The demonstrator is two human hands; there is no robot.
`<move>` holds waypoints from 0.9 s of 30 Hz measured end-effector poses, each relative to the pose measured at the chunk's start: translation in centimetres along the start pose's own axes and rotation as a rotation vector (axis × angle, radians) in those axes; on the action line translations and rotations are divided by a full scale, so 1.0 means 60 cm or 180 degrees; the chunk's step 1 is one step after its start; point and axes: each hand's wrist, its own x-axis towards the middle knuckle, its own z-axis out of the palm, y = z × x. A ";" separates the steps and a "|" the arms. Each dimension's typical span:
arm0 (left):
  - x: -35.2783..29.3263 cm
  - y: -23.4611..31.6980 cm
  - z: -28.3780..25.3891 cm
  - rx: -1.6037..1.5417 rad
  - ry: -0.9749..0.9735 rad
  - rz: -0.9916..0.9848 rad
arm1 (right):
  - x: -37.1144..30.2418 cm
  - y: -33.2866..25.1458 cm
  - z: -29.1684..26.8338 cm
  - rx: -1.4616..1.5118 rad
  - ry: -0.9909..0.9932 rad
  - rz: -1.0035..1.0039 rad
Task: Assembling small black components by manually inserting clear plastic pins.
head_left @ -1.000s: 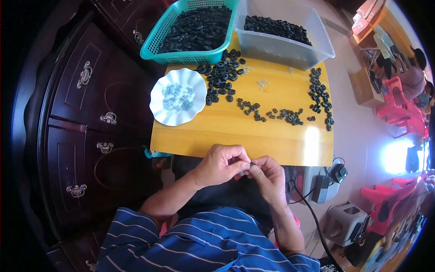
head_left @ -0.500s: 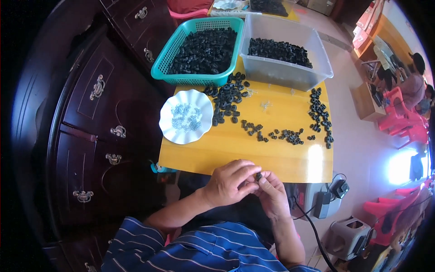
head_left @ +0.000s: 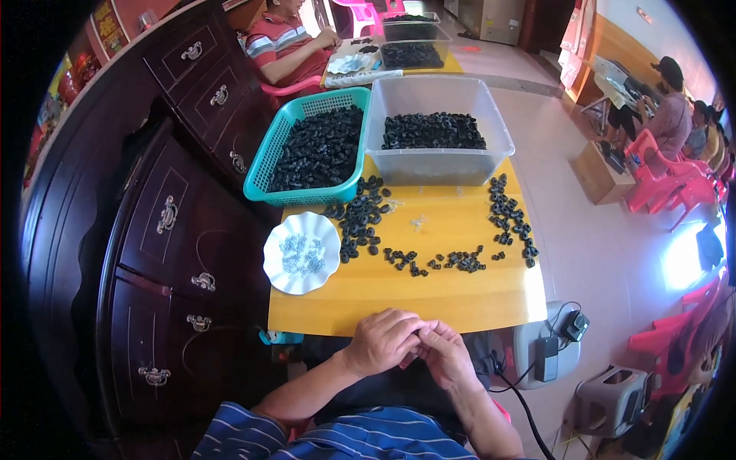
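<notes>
Head view, from where I stand: the yellow bench [head_left: 383, 308] ends right by the worker's lap, and both hands overlap its near edge, though I can't tell if they touch it. A strip of yellow surface runs between that edge and the nearest small black pieces [head_left: 464, 261], which lie in a loose row mid-bench. On the left, a dark cabinet [head_left: 146, 230] stands close in; on the right, pale floor [head_left: 598, 261] opens out toward pink chairs [head_left: 655, 184], with a grey stool [head_left: 613, 400] near the worker's side.

The left hand [head_left: 383, 340] and right hand [head_left: 443, 351] meet with fingers curled and tips together, almost closed up. Knuckles cover the meeting point, so I can't tell what, if anything, they pinch. Clear bits on the scalloped white plate [head_left: 303, 286] are too small to make out. The green basket [head_left: 305, 197] and clear bin [head_left: 437, 165] hold dark heaps at the far end. A seated person [head_left: 287, 50] is cut off by the top edge.

Dark print marks a white packet [head_left: 363, 78] on the farther bench; yellow writing shows on a red hanging [head_left: 110, 31].
</notes>
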 end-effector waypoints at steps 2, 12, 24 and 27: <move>0.002 0.001 -0.002 -0.0012 -0.0054 -0.0065 | -0.002 -0.002 0.000 -0.0020 -0.0097 -0.0051; 0.060 -0.105 -0.072 -0.0078 0.0008 -0.1118 | -0.014 -0.017 0.022 -0.0613 0.0139 -0.0240; 0.165 -0.160 -0.229 -0.0071 0.0719 -0.1000 | -0.185 -0.149 0.229 -0.1407 -0.1162 -0.2998; 0.185 -0.038 -0.262 -0.0475 0.0937 -0.0317 | -0.208 -0.186 0.284 -0.1291 -0.1763 -0.3599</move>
